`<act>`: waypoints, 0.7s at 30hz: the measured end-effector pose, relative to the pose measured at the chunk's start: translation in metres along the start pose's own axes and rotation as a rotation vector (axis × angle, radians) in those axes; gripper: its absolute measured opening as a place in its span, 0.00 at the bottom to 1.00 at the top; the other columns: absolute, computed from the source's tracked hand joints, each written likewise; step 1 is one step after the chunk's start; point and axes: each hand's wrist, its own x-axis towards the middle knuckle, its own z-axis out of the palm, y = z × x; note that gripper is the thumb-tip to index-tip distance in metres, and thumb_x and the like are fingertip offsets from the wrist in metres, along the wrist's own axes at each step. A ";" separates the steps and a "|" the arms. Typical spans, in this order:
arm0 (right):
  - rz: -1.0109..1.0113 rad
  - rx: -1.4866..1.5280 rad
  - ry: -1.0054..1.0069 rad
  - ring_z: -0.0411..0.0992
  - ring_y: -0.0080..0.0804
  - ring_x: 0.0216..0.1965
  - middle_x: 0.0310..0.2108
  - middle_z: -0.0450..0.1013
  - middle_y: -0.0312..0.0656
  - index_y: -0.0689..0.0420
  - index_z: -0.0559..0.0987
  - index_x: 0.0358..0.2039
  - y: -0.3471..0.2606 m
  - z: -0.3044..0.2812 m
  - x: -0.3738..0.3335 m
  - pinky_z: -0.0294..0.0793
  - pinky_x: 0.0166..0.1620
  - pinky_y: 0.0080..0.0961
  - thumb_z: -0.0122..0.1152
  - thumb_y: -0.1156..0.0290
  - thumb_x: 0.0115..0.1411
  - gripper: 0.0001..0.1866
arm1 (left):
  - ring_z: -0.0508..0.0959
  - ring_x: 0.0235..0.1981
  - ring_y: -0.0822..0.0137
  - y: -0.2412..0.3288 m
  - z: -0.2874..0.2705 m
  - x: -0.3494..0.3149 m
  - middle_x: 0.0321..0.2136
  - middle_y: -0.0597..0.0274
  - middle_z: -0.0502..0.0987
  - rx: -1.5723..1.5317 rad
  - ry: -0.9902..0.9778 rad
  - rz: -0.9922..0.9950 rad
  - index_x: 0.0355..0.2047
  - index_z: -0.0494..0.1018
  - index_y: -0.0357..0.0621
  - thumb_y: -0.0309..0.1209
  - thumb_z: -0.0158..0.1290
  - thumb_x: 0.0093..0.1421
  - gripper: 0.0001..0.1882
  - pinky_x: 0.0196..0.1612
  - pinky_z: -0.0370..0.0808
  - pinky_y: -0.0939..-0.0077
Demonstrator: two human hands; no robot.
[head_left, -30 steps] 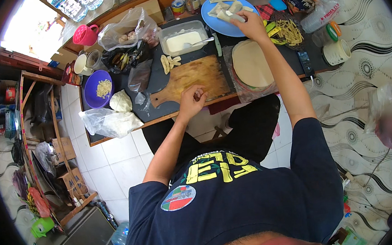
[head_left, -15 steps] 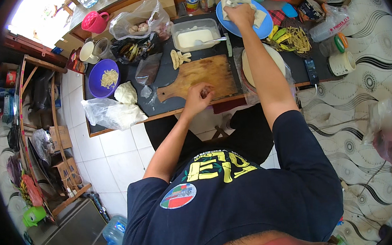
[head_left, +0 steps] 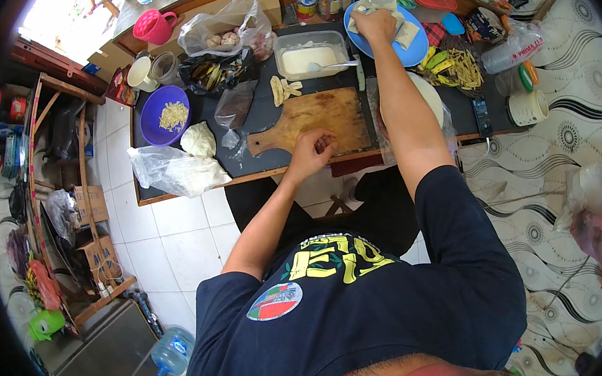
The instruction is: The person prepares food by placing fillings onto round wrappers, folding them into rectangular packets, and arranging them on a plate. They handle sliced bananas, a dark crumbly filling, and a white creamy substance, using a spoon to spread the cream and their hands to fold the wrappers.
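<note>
Over the far right of the table, my right hand point(head_left: 375, 24) is closed on a pale wrapped roll at the left side of a blue plate point(head_left: 415, 53); its fingertips are partly hidden. More pale rolls point(head_left: 406, 35) lie on that plate. My left hand point(head_left: 310, 154) rests at the near edge of a wooden cutting board point(head_left: 334, 115), fingers loosely curled and apart, with nothing seen in them. Beyond the board are peeled banana pieces point(head_left: 280, 90) and a clear tub point(head_left: 303, 62) of white batter with a spoon point(head_left: 334, 65). A knife point(head_left: 360, 74) lies beside the tub.
Round pale wrapper sheets point(head_left: 429, 96) lie partly under my right forearm. Banana peels point(head_left: 463, 73) and a phone point(head_left: 481, 117) are at the right. On the left stand a purple bowl point(head_left: 149, 126) of shreds, white dough point(head_left: 198, 141), plastic bags point(head_left: 172, 171) and a pink cup point(head_left: 154, 26).
My right hand stays over the blue plate with little movement. My left hand remains at the board's near edge, its fingers slightly shifted. The whole view has shifted slightly.
</note>
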 end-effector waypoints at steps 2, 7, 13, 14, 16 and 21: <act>-0.021 -0.004 -0.010 0.81 0.48 0.43 0.39 0.80 0.55 0.64 0.85 0.33 0.013 0.010 0.013 0.80 0.49 0.41 0.74 0.43 0.43 0.32 | 0.73 0.22 0.74 -0.001 0.001 0.000 0.25 0.62 0.78 -0.004 -0.012 -0.006 0.40 0.80 0.36 0.26 0.62 0.55 0.12 0.26 0.69 0.77; -0.006 0.034 -0.106 0.82 0.42 0.38 0.25 0.82 0.48 0.57 0.86 0.15 0.019 0.009 0.011 0.80 0.46 0.35 0.71 0.39 0.45 0.29 | 0.73 0.22 0.74 -0.005 0.000 -0.001 0.25 0.61 0.78 -0.023 -0.024 -0.014 0.40 0.80 0.36 0.26 0.62 0.55 0.12 0.26 0.69 0.77; -0.027 0.020 0.008 0.81 0.47 0.43 0.38 0.84 0.50 0.52 0.89 0.31 0.008 -0.003 -0.019 0.79 0.49 0.40 0.74 0.41 0.41 0.27 | 0.73 0.18 0.73 -0.004 0.001 0.000 0.21 0.60 0.78 -0.017 0.011 0.045 0.38 0.80 0.34 0.25 0.61 0.54 0.11 0.24 0.69 0.77; -0.034 0.006 0.007 0.81 0.48 0.44 0.40 0.83 0.50 0.52 0.89 0.34 0.008 -0.004 -0.020 0.79 0.49 0.41 0.74 0.42 0.41 0.28 | 0.73 0.18 0.73 -0.002 0.001 0.001 0.21 0.60 0.78 -0.009 0.005 0.043 0.38 0.80 0.34 0.25 0.61 0.54 0.11 0.25 0.69 0.77; -0.047 -0.022 0.005 0.80 0.50 0.47 0.44 0.82 0.50 0.51 0.89 0.39 0.008 -0.006 -0.020 0.79 0.50 0.42 0.75 0.42 0.40 0.31 | 0.73 0.19 0.73 0.002 0.001 0.002 0.22 0.60 0.78 0.006 -0.004 0.038 0.38 0.80 0.34 0.25 0.61 0.54 0.12 0.25 0.70 0.77; -0.027 0.002 0.000 0.81 0.51 0.46 0.43 0.82 0.52 0.55 0.88 0.36 0.003 -0.009 -0.028 0.80 0.49 0.43 0.75 0.45 0.42 0.28 | 0.74 0.21 0.72 -0.002 0.000 0.000 0.25 0.60 0.78 0.009 -0.015 0.012 0.39 0.81 0.36 0.27 0.61 0.55 0.12 0.26 0.70 0.75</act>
